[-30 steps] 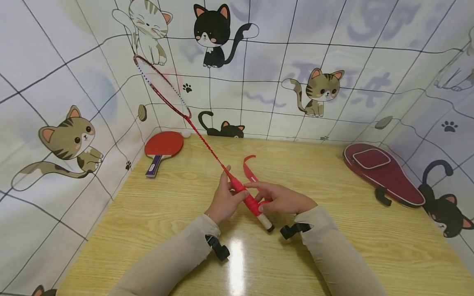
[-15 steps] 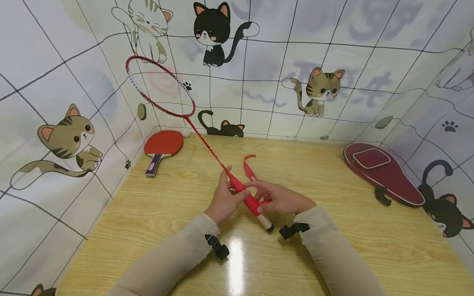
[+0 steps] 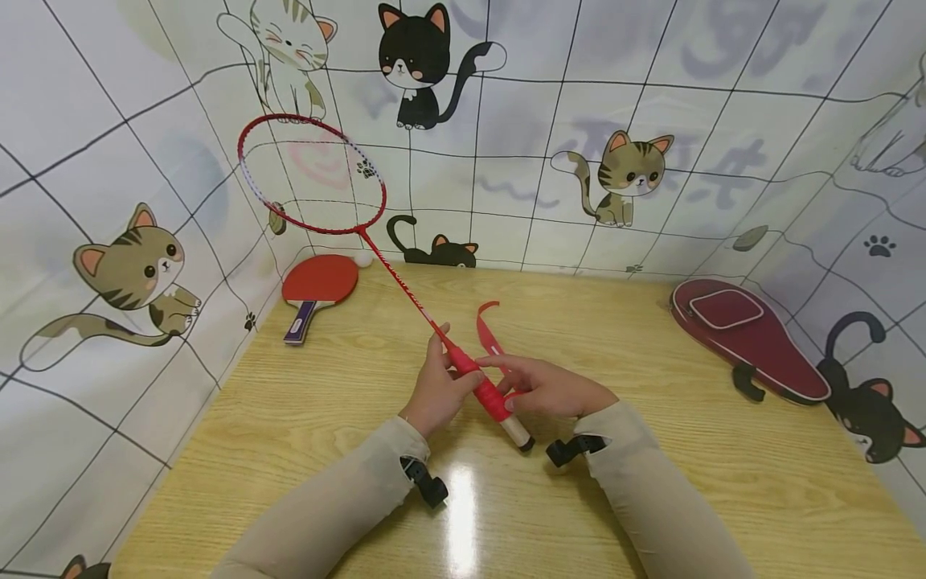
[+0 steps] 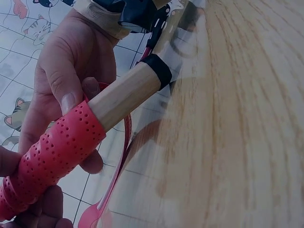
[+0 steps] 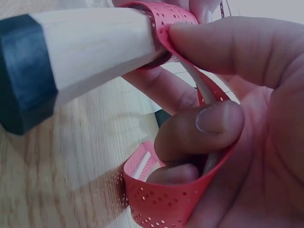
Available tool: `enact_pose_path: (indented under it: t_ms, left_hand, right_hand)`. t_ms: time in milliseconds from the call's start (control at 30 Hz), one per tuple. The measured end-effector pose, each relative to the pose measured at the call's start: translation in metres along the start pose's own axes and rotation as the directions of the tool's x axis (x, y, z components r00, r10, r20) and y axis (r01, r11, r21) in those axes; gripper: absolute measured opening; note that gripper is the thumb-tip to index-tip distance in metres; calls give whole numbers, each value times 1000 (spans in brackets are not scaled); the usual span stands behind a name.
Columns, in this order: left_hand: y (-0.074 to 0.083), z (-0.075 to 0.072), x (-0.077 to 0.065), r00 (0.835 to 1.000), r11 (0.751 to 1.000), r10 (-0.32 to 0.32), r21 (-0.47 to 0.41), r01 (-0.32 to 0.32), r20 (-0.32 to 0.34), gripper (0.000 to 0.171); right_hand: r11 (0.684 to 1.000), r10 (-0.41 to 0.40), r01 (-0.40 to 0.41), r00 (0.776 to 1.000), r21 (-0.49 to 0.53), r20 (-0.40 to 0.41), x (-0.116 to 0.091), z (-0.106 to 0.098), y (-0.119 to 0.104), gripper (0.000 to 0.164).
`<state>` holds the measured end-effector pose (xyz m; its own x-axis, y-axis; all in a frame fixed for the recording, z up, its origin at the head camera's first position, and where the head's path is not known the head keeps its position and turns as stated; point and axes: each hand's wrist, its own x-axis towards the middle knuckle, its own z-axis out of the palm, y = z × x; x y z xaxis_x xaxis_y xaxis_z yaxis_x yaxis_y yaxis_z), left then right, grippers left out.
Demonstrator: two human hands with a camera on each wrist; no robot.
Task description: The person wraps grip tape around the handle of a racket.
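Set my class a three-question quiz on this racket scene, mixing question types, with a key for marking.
1. Multiple choice: what shows between the red tape and the dark end cap of the racket?
A) Blue foam
B) Bare wood
C) White string
2. True or false: the right hand holds a loose strip of the red tape.
3. Fill in the blank: in the head view, the table-tennis paddle lies toward the ____ side of the table.

Key: 1. B; 2. True; 3. left.
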<state>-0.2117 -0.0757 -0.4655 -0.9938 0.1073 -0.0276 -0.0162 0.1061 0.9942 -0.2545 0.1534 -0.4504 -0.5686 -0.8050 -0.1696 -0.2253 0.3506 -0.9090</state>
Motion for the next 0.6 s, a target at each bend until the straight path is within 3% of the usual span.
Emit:
enact_pose_path:
  t_ms: [600]
  left_hand:
    - [-2, 3, 0, 998, 998, 55, 24, -54, -33, 96]
  right_hand:
    - [994, 46, -54, 996, -93, -82, -4, 3, -6, 75]
